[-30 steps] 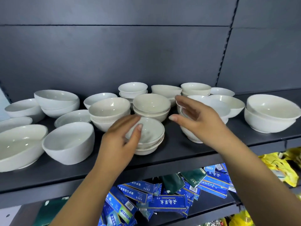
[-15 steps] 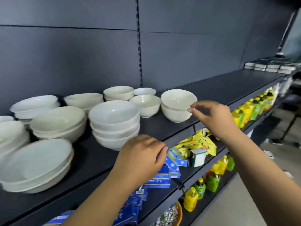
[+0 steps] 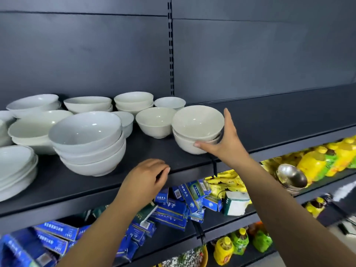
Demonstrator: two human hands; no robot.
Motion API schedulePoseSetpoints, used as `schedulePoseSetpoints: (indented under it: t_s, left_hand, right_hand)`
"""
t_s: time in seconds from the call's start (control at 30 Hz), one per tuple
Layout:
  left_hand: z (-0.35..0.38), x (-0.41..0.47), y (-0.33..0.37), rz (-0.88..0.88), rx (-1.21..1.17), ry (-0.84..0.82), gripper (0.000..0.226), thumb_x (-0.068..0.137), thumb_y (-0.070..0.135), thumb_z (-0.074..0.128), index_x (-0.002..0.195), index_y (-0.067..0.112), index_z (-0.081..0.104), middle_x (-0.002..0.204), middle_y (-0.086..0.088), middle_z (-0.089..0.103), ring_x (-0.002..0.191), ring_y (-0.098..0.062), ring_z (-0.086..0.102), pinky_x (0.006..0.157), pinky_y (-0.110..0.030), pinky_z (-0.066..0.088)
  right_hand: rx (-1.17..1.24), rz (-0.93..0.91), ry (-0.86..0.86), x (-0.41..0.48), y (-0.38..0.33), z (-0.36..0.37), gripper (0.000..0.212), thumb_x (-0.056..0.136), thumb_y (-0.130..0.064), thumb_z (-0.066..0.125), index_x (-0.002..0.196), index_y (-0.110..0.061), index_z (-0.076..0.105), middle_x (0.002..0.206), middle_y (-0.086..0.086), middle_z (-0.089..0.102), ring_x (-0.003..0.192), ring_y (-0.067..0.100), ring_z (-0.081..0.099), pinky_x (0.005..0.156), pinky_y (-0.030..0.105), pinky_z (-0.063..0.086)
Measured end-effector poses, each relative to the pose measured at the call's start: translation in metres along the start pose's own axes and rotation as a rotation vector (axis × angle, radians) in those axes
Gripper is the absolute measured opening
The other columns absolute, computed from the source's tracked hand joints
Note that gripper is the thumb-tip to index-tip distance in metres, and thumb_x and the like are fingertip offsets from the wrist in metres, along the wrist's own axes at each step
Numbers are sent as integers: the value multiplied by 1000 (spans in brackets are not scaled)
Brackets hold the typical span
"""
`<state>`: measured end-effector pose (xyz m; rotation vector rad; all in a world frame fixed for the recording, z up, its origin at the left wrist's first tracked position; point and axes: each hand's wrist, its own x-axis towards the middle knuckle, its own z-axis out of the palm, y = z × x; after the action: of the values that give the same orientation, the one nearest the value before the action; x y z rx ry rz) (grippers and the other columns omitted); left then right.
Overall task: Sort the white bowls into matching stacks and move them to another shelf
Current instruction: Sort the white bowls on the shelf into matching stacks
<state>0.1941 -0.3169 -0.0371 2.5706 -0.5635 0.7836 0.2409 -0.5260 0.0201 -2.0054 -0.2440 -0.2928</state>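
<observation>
Many white bowls stand on a dark shelf (image 3: 269, 120). My right hand (image 3: 225, 143) holds a stack of two cream bowls (image 3: 196, 124) at the shelf's front, thumb at the lower bowl's front, fingers up its right side. A single cream bowl (image 3: 156, 120) sits just left of it. My left hand (image 3: 146, 176) rests with loosely curled fingers on the shelf's front edge and holds nothing. A stack of three large white bowls (image 3: 86, 143) stands left of that hand. Further stacks (image 3: 133, 102) line the back.
The shelf to the right of the held stack is bare. Shallow plates or bowls (image 3: 15, 166) sit at the far left. Blue boxes (image 3: 173, 207), yellow packets (image 3: 227, 182), a metal bowl (image 3: 291, 175) and bottles (image 3: 238, 241) fill the lower shelves.
The view swung right along the shelf. My right hand moved from hovering near the right-hand stack to holding it. My left hand left the small bowls and came to the shelf's front edge.
</observation>
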Motion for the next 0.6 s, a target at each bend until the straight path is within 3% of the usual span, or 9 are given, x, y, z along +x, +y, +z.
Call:
schedulePoseSetpoints:
  t_s: [0.2,0.3,0.4,0.53,0.6]
  left_hand:
    - [-1,11,3,-74,-106,-18,40,84,37,43,82,8,70,80,0,70,82,-11,53,71,-25,43]
    - [-2,27,11,-240,-285,45,37,84,36,58,109,9,66,102,7,63,94,-2,56,81,-9,37]
    - [5,45,19,-417,-547,33,54,82,21,67,131,13,48,116,10,51,107,-3,51,87,-7,39]
    - [15,58,21,-404,-734,-45,70,78,19,70,138,25,34,128,12,48,118,-5,48,95,-12,40]
    - [20,63,21,-386,-748,-44,71,77,19,70,138,27,34,127,13,49,117,-2,49,92,-7,40]
  right_hand:
    - [29,-2,21,13,6,8,118,61,-25,84,147,-21,4,153,-5,15,138,9,18,100,15,18]
    - [111,45,-5,13,7,6,115,63,-28,82,148,-20,5,150,-4,24,136,11,25,106,22,23]
    - [128,50,-8,13,9,5,116,61,-29,83,148,-18,7,148,-4,30,134,10,29,107,24,27]
    - [143,41,-19,15,7,3,114,61,-25,83,147,-17,9,131,-13,38,123,4,36,96,17,29]
    - [174,51,-16,15,8,2,115,62,-21,83,148,-19,5,121,-24,33,118,-1,34,91,11,29]
